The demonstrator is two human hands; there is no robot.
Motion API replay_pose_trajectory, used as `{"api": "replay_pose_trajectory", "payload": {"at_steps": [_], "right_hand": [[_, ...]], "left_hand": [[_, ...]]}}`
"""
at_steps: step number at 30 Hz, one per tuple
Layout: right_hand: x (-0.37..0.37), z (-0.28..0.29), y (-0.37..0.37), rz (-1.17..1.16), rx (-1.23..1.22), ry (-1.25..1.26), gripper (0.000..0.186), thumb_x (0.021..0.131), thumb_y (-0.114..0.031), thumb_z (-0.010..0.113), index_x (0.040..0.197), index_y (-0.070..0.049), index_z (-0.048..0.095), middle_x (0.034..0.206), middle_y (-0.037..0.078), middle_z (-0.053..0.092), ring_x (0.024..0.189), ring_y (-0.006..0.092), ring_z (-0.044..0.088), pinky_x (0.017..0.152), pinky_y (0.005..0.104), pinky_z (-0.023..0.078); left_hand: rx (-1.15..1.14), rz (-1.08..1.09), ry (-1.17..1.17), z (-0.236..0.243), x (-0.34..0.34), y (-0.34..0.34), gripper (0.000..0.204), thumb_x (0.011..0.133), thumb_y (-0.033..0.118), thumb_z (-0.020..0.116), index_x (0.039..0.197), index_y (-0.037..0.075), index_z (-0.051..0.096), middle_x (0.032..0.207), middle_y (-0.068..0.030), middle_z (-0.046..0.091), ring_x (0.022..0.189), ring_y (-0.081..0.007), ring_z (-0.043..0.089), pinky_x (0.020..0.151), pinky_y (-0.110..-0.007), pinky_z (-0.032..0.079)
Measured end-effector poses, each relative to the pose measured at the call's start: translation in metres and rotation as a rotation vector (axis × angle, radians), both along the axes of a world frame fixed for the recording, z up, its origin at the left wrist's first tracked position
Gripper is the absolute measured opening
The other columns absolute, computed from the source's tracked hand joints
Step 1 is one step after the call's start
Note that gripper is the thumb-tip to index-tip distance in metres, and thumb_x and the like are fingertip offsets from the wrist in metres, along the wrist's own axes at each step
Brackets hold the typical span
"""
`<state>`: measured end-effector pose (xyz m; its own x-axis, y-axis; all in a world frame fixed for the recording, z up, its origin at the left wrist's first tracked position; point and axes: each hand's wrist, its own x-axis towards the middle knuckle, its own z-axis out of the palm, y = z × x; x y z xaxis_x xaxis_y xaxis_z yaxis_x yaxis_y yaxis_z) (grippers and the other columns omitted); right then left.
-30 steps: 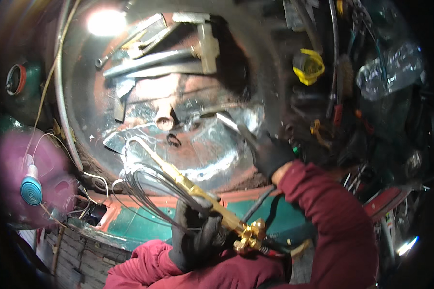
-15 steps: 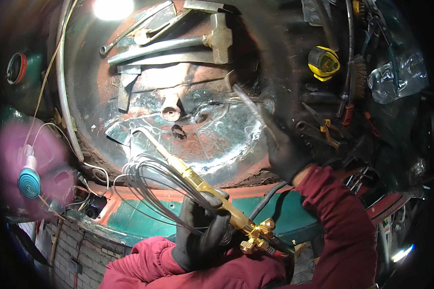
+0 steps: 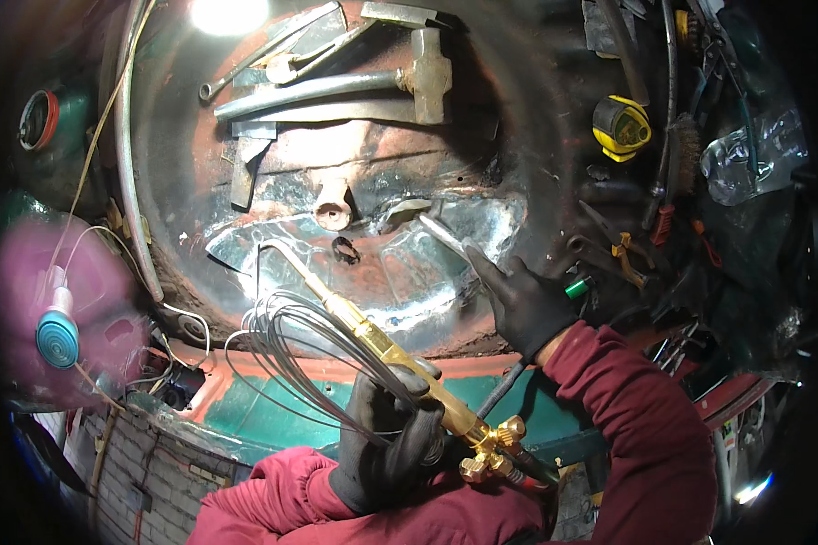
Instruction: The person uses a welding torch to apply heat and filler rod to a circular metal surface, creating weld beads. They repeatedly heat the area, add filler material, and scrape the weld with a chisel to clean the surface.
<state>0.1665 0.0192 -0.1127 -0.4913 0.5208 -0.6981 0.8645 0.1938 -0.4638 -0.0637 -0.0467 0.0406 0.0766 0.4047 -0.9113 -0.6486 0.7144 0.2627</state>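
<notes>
My left hand (image 3: 391, 436), in a black glove, is closed round the brass body of a gas torch (image 3: 384, 347). The torch's thin curved tip points up and left over the round metal panel (image 3: 373, 272). A coil of thin grey wire (image 3: 286, 331) hangs from the same hand. My right hand (image 3: 532, 304), gloved too, has its index finger along the pale handle of a small hammer-like tool (image 3: 443, 234). Its curved head lies low against the panel, near a short rusty pipe stub (image 3: 333, 207). The handle's end is hidden under my palm.
A sledgehammer (image 3: 318, 94), spanners and metal strips lie at the back. To the right are a yellow tape measure (image 3: 623, 127), pliers (image 3: 623, 254), a green cylinder (image 3: 576, 288) and a crumpled plastic bottle (image 3: 741, 159). A teal round object (image 3: 57, 340) hangs at the left.
My right hand has lowered the hammer-like tool toward the panel, its head coming down and left. The green cylinder has come into sight. My left hand keeps the torch; the view has shifted slightly.
</notes>
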Motion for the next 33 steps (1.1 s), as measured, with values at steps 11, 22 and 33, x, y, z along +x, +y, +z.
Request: {"api": "replay_pose_trajectory", "payload": {"at_steps": [11, 22, 33], "right_hand": [[0.052, 0.06, 0.019, -0.201, 0.031, 0.107, 0.049, 0.104, -0.018, 0.07, 0.151, -0.01, 0.06, 0.104, 0.021, 0.074, 0.09, 0.0427, 0.076, 0.076, 0.0537, 0.061], [0.172, 0.218, -0.077, -0.431, 0.719, -0.556, 0.035, 0.106, -0.014, 0.074, 0.136, 0.0, 0.065, 0.125, 0.021, 0.069, 0.113, 0.0409, 0.066, 0.097, 0.0542, 0.053], [0.199, 0.178, -0.135, -0.876, 0.877, -0.649, 0.046, 0.116, -0.029, 0.065, 0.149, 0.002, 0.055, 0.136, 0.022, 0.061, 0.125, 0.0336, 0.064, 0.101, 0.046, 0.053]], "left_hand": [[0.047, -0.179, 0.058, 0.0, 0.001, 0.008, 0.035, 0.105, -0.003, 0.067, 0.135, 0.004, 0.05, 0.134, -0.0146, 0.062, 0.117, -0.0199, 0.066, 0.097, -0.037, 0.059], [0.107, -0.494, -0.164, -0.05, 0.035, 0.044, 0.024, 0.104, 0.005, 0.07, 0.122, 0.006, 0.055, 0.108, -0.0041, 0.064, 0.102, -0.014, 0.065, 0.09, -0.033, 0.056], [0.04, -0.777, -0.193, -0.128, 0.052, 0.051, 0.024, 0.099, 0.014, 0.07, 0.12, 0.004, 0.063, 0.098, -0.0025, 0.062, 0.089, -0.0121, 0.062, 0.082, -0.031, 0.055]]}}
